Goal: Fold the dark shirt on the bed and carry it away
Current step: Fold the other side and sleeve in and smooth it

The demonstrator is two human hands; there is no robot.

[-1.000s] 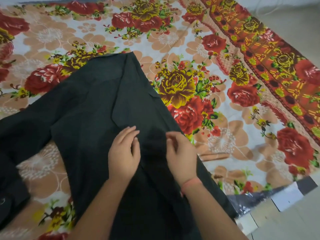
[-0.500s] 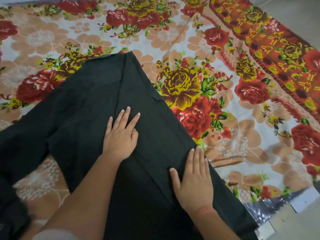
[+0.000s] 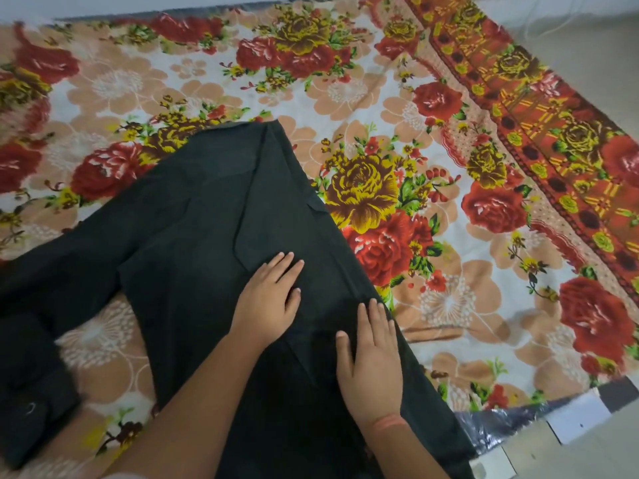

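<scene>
The dark shirt (image 3: 193,236) lies spread flat on the flowered bed sheet (image 3: 449,305), its right side folded inward along a straight edge and one sleeve stretching off to the left. My left hand (image 3: 268,302) rests flat on the middle of the shirt, fingers straight. My right hand (image 3: 371,361) presses flat on the folded right edge nearer to me, fingers together and straight. Neither hand grips the cloth.
A second dark garment (image 3: 31,385) lies bunched at the lower left of the bed. The bed's near right corner (image 3: 539,420) shows dark plastic wrap. Pale floor (image 3: 594,454) lies to the right.
One second ago both hands pinched the cloth close together. They then spread flat on the shirt; since half a second ago both stay flat, the left hand sitting a little closer to the right.
</scene>
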